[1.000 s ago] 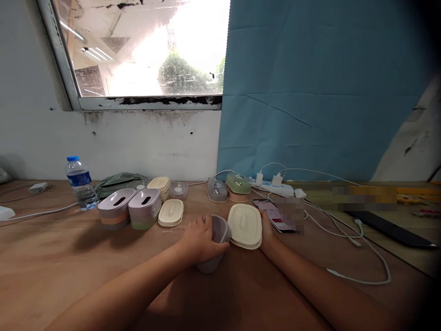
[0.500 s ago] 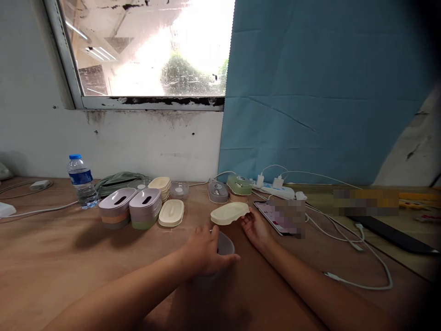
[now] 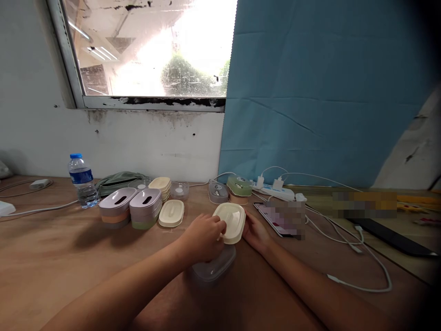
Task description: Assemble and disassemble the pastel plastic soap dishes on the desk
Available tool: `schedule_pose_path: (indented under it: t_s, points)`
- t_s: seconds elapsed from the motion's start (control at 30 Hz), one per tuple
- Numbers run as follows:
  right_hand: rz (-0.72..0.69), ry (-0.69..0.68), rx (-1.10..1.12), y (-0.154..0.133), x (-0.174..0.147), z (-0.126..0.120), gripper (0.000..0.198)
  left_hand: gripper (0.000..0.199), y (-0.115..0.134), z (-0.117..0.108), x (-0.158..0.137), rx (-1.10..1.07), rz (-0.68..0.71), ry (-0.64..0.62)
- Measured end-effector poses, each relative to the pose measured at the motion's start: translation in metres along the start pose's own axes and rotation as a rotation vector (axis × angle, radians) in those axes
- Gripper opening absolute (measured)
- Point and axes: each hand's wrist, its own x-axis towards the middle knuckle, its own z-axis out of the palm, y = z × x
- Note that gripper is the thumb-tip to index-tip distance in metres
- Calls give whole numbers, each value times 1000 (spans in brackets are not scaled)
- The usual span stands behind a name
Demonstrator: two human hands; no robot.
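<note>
Head view | right hand gripping cream lid | left hand curled against it, grip unclear | lid off translucent box | lid stack near counter's back edge

readable text: none | bottle label: too small | phone screen: blurred, illegible

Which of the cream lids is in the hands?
The tilted lid, between left hand and right hand; the single lid and the stacked lids lie untouched, farther left.
</note>
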Motion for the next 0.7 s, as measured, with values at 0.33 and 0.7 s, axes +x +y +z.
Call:
schedule_pose_path:
  t_s: [0.33, 0.7]
  points:
    - [29, 19, 61, -3, -2, 4, 12, 17, 3, 12, 3, 46, 228, 46]
    - [71, 156, 161, -4, -3, 5, 11, 19, -11, 9, 5, 257, 1, -35]
